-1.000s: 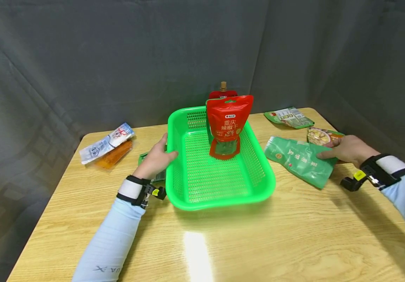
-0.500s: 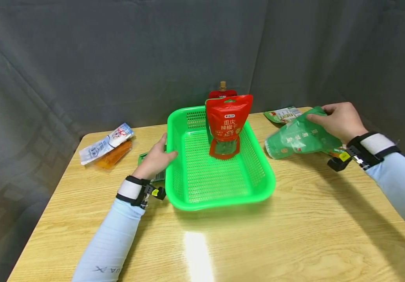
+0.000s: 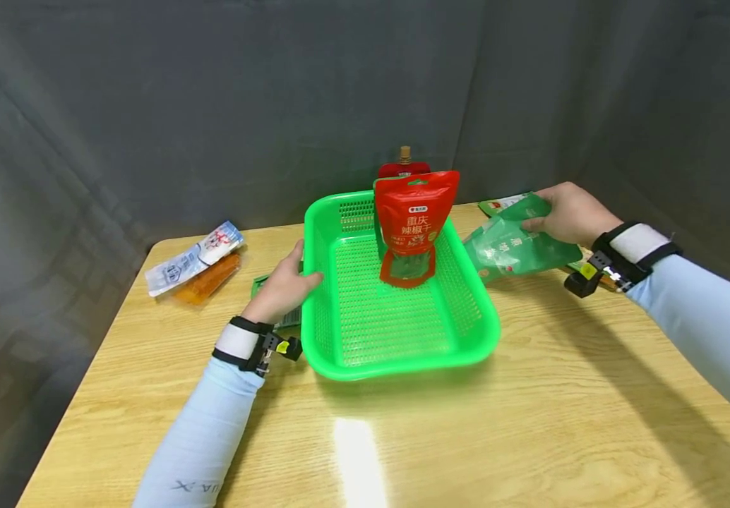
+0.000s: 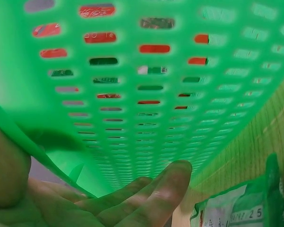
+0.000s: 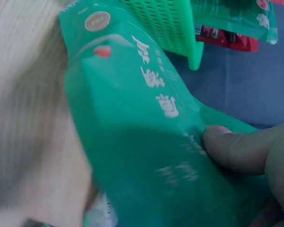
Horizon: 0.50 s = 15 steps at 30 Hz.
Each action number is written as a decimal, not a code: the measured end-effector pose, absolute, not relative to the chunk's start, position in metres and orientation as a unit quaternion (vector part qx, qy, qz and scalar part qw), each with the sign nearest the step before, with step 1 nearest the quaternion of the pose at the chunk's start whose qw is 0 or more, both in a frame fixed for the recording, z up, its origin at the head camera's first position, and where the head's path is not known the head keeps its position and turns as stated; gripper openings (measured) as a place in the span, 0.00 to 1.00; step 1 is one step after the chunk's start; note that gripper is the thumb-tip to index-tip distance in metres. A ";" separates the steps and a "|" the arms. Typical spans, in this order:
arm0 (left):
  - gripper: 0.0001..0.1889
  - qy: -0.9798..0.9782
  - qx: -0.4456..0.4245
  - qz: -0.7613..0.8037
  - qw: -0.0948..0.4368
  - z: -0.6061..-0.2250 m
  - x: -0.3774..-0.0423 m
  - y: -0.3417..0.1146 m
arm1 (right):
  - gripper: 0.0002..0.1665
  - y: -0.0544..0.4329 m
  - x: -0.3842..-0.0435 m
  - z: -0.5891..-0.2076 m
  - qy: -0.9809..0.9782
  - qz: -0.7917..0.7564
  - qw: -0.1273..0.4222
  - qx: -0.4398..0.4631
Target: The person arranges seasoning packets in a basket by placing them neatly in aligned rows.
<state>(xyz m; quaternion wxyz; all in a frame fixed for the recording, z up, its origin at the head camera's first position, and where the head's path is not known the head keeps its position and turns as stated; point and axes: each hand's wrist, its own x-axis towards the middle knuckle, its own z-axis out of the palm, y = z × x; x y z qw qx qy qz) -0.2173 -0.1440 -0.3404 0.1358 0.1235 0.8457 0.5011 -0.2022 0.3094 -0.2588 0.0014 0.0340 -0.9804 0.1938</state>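
Note:
A green plastic basket (image 3: 397, 328) stands mid-table. My left hand (image 3: 281, 288) grips its left rim, thumb over the top; in the left wrist view the fingers (image 4: 165, 194) lie along the outside of the perforated wall. To the right of the basket, my right hand (image 3: 571, 214) pinches a green food pouch (image 3: 507, 247) by its upper edge, the thumb pressed on the printed front. The pouch hangs tilted, its lower end right at the basket's right rim. Inside the basket, a red pouch of dried chili (image 3: 414, 219) leans upright at the back, with a red spouted pouch (image 3: 403, 169) behind it.
A white-and-blue packet (image 3: 193, 259) lies over an orange packet (image 3: 209, 281) at the left. Under my left hand a green packet (image 4: 236, 203) lies beside the basket. Another green packet (image 3: 498, 204) lies at the back right, partly covered. A dark curtain (image 3: 212, 106) stands behind the table.
My right hand has lifted the green pouch off the right side of the table and carried it left toward the basket. The left hand keeps its grip on the rim.

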 end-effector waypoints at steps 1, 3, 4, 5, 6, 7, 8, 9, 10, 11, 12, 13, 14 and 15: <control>0.44 0.847 0.124 0.500 0.136 -0.340 -0.217 -0.144 | 0.24 0.308 -0.202 -0.255 -0.983 0.178 0.009 0.046; 0.44 0.848 0.123 0.496 0.136 -0.339 -0.217 -0.143 | 0.22 0.305 -0.202 -0.248 -0.986 0.147 0.022 0.069; 0.44 0.849 0.123 0.496 0.137 -0.339 -0.217 -0.143 | 0.21 0.302 -0.202 -0.244 -0.987 0.129 0.031 0.087; 0.44 0.849 0.122 0.496 0.138 -0.339 -0.216 -0.143 | 0.19 0.300 -0.202 -0.241 -0.988 0.113 0.035 0.103; 0.44 0.850 0.121 0.494 0.138 -0.339 -0.216 -0.143 | 0.18 0.298 -0.203 -0.238 -0.987 0.098 0.037 0.119; 0.45 0.851 0.120 0.493 0.138 -0.339 -0.216 -0.143 | 0.16 0.295 -0.204 -0.235 -0.986 0.087 0.039 0.133; 0.45 0.851 0.118 0.492 0.139 -0.339 -0.216 -0.143 | 0.15 0.293 -0.205 -0.234 -0.985 0.075 0.041 0.147; 0.45 0.852 0.117 0.491 0.138 -0.339 -0.215 -0.144 | 0.15 0.291 -0.206 -0.232 -0.984 0.066 0.042 0.157; 0.45 0.854 0.116 0.488 0.137 -0.338 -0.215 -0.144 | 0.15 0.290 -0.207 -0.231 -0.984 0.063 0.040 0.163; 0.45 0.855 0.116 0.487 0.137 -0.338 -0.215 -0.144 | 0.15 0.290 -0.208 -0.230 -0.984 0.063 0.032 0.162; 0.45 0.856 0.116 0.486 0.135 -0.338 -0.215 -0.144 | 0.15 0.289 -0.209 -0.229 -0.985 0.061 0.026 0.158; 0.45 0.856 0.116 0.486 0.134 -0.338 -0.215 -0.144 | 0.16 0.290 -0.209 -0.229 -0.987 0.062 0.017 0.150; 0.45 0.855 0.117 0.488 0.135 -0.338 -0.214 -0.144 | 0.17 0.291 -0.209 -0.228 -0.988 0.064 0.004 0.141; 0.45 0.854 0.118 0.489 0.135 -0.338 -0.214 -0.143 | 0.19 0.292 -0.209 -0.228 -0.989 0.067 -0.010 0.131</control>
